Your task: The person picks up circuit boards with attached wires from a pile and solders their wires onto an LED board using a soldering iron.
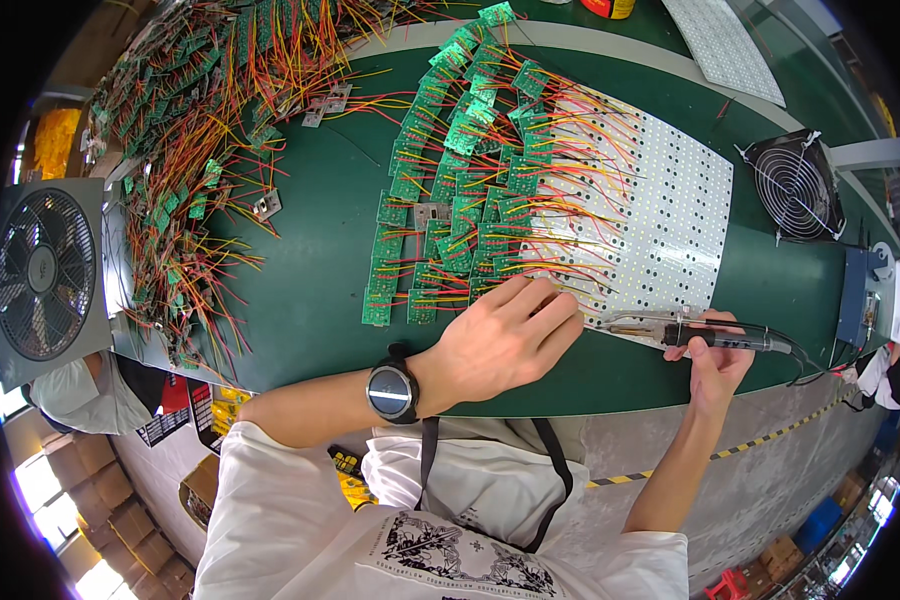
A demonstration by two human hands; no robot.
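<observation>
My right hand (713, 362) grips a soldering iron (735, 340) with a black handle, its metal tip pointing left toward my left hand. My left hand (505, 335), its wrist wearing a black watch (391, 391), is closed in a pinch at the near edge of a white dotted panel (670, 230); what lies between the fingertips is hidden. Small green circuit boards (380, 275) lie in rows just beyond and left of that hand. Their red and yellow wires (590, 210) stretch rightward over the white panel.
A large heap of wired boards (170, 180) fills the left end of the green table (310, 270). A grey box fan (45, 265) stands at far left, a black round-grilled fan (795, 187) at right. Beyond that sits a blue box-shaped unit (852, 292), with a cable near the iron.
</observation>
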